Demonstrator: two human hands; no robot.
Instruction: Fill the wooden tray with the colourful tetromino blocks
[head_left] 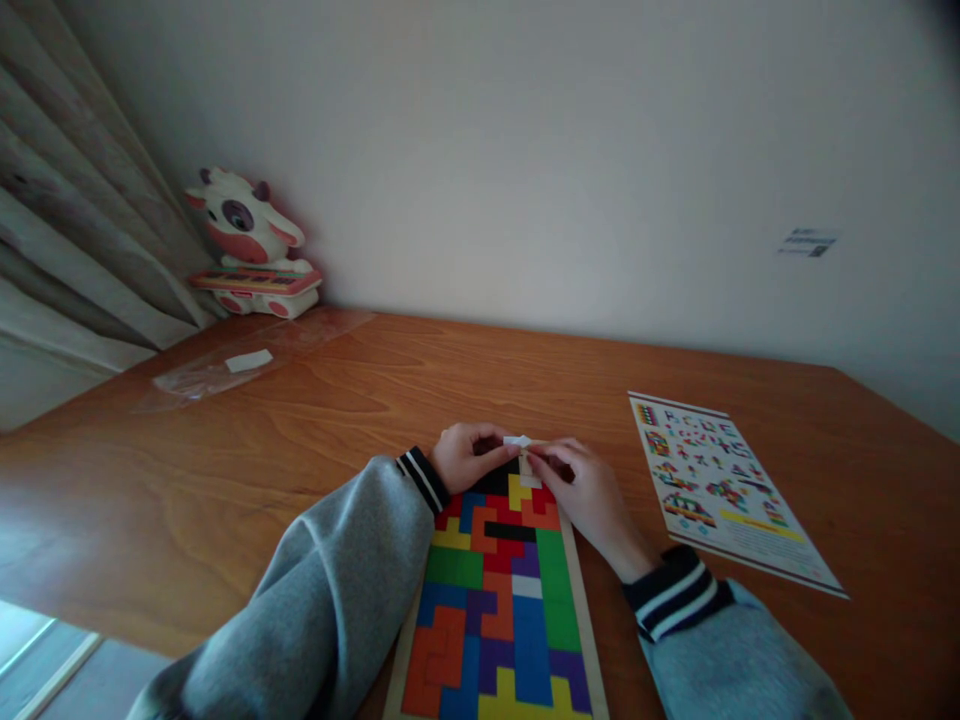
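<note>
A wooden-framed puzzle board [587,640] filled with coloured block pieces lies on the table in front of me. Black gaps show near its far end and in its upper middle. Over the far edge, my left hand [471,456] is closed, thumb and fingers pinching a small white piece [517,441]. From the right, my right hand [583,490] pinches at the same white piece, its fingertips close to the left ones. A pale strip [529,474] hangs below the fingertips at the board's far right corner. Its exact shape is unclear.
On the brown table [360,400], a printed sheet [731,480] lies to the right. Clear plastic wrapping [195,379] with a white label [249,361] is at the left. A cow-shaped toy keyboard [255,245] stands by the curtain [82,190] and wall.
</note>
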